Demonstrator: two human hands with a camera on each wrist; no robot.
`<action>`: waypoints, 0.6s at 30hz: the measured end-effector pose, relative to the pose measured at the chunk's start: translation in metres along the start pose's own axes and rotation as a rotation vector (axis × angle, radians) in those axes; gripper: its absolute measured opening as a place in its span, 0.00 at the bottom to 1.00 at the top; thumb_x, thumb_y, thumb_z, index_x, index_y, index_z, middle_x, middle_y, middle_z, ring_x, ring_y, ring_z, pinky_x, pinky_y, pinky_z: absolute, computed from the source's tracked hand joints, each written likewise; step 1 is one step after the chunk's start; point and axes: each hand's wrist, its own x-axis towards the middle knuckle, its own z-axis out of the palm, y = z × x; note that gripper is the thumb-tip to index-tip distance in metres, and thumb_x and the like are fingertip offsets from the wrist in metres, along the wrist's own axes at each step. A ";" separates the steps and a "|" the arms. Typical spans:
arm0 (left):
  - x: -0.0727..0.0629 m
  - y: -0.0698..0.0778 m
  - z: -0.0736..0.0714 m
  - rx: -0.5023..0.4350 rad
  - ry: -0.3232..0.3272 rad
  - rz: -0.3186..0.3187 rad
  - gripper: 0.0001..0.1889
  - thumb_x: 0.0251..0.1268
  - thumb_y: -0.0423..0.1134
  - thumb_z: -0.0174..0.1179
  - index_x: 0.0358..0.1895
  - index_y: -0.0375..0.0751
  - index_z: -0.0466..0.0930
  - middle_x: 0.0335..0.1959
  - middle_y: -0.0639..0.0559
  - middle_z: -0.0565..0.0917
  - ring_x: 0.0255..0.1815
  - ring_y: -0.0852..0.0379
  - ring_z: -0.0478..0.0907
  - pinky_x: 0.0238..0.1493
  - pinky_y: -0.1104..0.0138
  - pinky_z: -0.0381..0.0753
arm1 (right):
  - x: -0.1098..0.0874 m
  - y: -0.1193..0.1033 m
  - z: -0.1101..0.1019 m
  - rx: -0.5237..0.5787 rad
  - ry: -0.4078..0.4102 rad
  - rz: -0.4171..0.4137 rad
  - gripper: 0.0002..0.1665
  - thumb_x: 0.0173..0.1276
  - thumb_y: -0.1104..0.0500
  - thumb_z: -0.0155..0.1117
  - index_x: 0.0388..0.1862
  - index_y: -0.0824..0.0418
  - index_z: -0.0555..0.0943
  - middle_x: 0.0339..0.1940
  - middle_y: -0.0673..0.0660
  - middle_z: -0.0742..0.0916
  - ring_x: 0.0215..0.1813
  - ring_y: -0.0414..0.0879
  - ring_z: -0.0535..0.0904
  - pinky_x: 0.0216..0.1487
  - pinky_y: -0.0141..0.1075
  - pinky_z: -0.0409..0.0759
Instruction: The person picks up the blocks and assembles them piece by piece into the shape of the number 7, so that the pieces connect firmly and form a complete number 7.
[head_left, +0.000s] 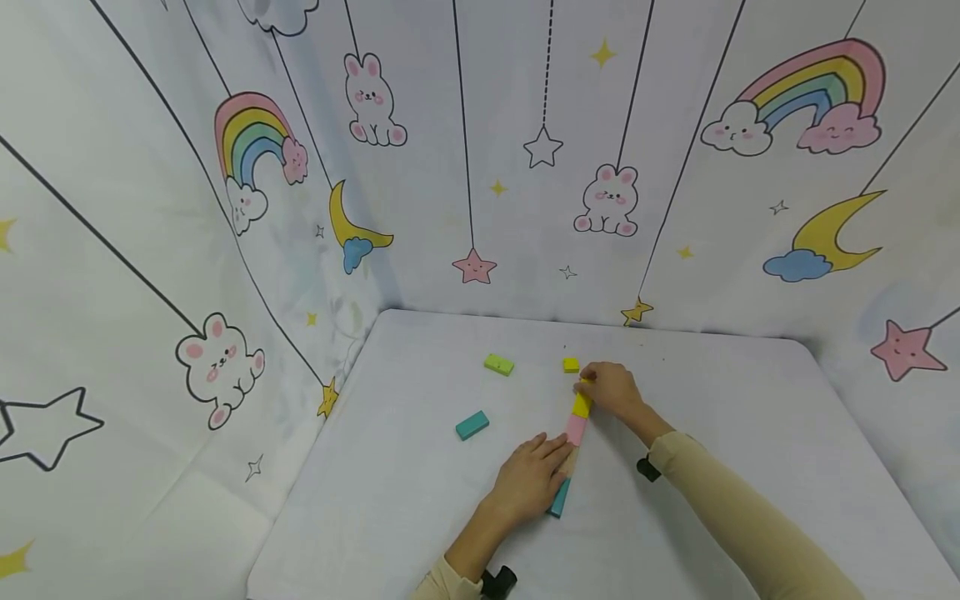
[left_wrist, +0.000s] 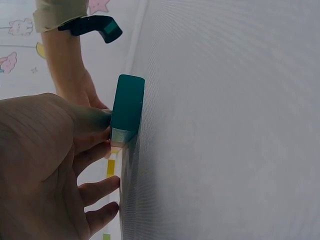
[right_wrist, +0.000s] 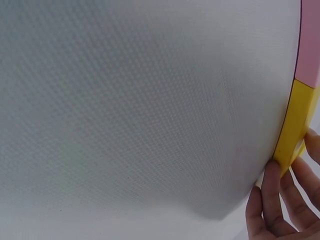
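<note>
A narrow row of blocks runs away from the person: a teal block [head_left: 559,498], a wood-coloured block [head_left: 571,461], a pink block [head_left: 576,429] and a yellow block [head_left: 582,406] at the far end. My left hand [head_left: 529,477] rests across the near part of the row, fingers mostly straight. Its thumb [left_wrist: 94,119] touches the row by the teal block's far end in the left wrist view. At the far end, my right hand [head_left: 611,389] pinches the yellow end of the row between thumb and fingers, partly covering it.
A small yellow block [head_left: 571,365] lies just beyond the right fingertips. Left of the row are a lime green block [head_left: 498,364] and another teal block [head_left: 472,425]. The white table [head_left: 712,400] backs onto a printed cloth [head_left: 525,217].
</note>
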 end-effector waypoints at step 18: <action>0.002 -0.002 0.007 0.001 0.005 -0.007 0.27 0.80 0.49 0.56 0.78 0.52 0.71 0.78 0.59 0.71 0.77 0.48 0.68 0.76 0.56 0.69 | 0.001 0.007 -0.005 0.005 0.019 -0.009 0.21 0.73 0.47 0.69 0.49 0.64 0.88 0.42 0.61 0.90 0.37 0.51 0.82 0.37 0.43 0.84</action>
